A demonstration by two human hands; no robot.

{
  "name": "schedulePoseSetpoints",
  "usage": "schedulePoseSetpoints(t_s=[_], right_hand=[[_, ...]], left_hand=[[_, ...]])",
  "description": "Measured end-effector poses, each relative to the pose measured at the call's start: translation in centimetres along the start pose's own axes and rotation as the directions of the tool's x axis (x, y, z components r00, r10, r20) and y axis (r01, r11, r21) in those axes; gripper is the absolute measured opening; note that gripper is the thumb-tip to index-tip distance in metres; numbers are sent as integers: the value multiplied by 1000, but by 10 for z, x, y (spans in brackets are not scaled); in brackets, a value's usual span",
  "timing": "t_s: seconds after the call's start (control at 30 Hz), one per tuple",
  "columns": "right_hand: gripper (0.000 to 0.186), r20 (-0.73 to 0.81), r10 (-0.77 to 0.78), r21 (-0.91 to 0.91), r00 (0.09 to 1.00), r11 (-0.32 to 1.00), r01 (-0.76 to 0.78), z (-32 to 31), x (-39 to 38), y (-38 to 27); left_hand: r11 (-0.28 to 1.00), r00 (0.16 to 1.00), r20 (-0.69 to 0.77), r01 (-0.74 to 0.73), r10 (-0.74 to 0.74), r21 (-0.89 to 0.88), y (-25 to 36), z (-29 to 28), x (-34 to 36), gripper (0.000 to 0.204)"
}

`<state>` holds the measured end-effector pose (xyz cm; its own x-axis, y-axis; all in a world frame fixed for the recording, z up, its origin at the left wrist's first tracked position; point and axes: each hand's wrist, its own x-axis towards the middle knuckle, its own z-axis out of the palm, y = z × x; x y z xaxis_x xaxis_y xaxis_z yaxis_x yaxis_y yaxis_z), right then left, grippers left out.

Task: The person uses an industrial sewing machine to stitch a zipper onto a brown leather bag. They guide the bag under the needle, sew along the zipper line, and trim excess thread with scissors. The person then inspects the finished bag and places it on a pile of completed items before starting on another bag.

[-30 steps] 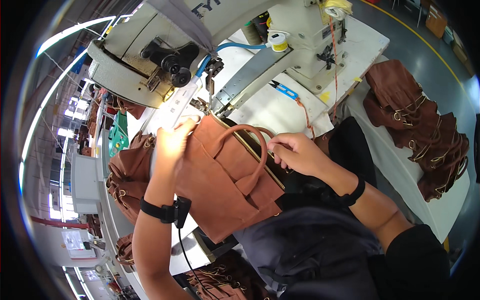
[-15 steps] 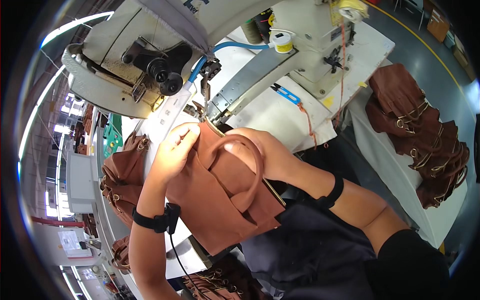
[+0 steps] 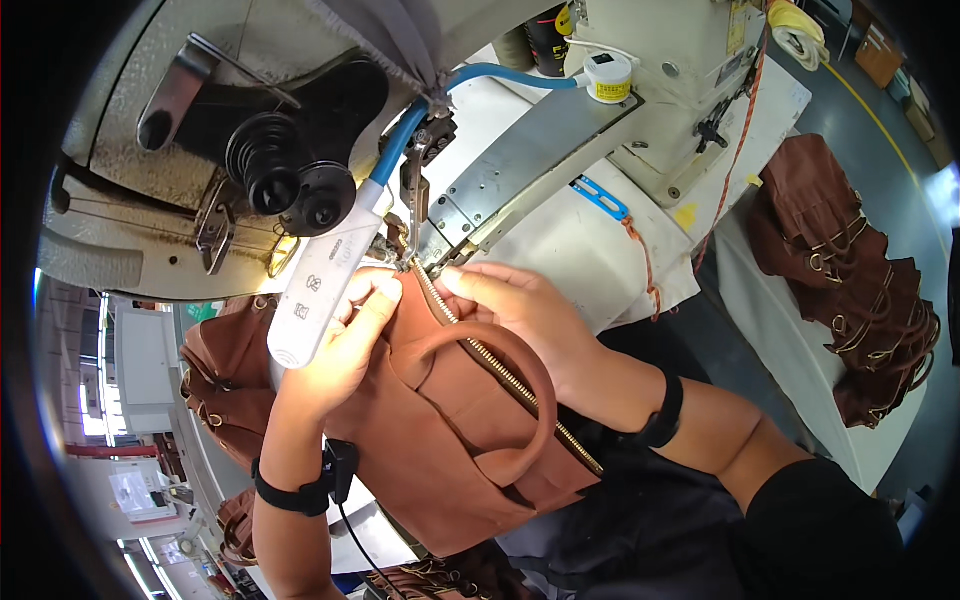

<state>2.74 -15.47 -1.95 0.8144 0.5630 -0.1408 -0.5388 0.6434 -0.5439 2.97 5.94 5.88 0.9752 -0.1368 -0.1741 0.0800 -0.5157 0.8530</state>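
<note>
Brown leather bag point(image 3: 430, 470) at the sewing machine point(image 3: 410, 215), zipper end at the presser foot, both hands on it.
Bag slants from the near-left end of the metal machine bed point(image 3: 520, 150) toward the lap; the gold-toothed zipper point(image 3: 495, 367) runs along its upper edge, handle point(image 3: 540, 380) arched alongside. Left hand point(image 3: 340, 345): thumb and forefinger pinching the bag's top corner, beside a white lamp point(image 3: 318, 285). Right hand point(image 3: 525, 315): fingertips close together on the zipper's other side; pinch partly hidden, cannot tell. Blue snips point(image 3: 600, 197) lie between the bed's right edge and the worktop's near edge point(image 3: 650, 265).
</note>
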Motion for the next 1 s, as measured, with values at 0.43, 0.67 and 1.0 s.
schedulePoseSetpoints(t_s=[0.43, 0.67, 1.0], right_hand=[[23, 57, -290, -630, 955, 731, 260, -32, -19, 4], [29, 308, -347, -670, 886, 582, 461, 1, -24, -13], [24, 150, -298, -381, 943, 862, 334, 11, -21, 5]], left_hand=[[1000, 1000, 26, 10, -11, 28, -4, -12, 8, 16], [998, 997, 46, 69, -68, -15, 19, -7, 4, 16], [1000, 1000, 9, -13, 13, 25, 2, -6, 4, 17]])
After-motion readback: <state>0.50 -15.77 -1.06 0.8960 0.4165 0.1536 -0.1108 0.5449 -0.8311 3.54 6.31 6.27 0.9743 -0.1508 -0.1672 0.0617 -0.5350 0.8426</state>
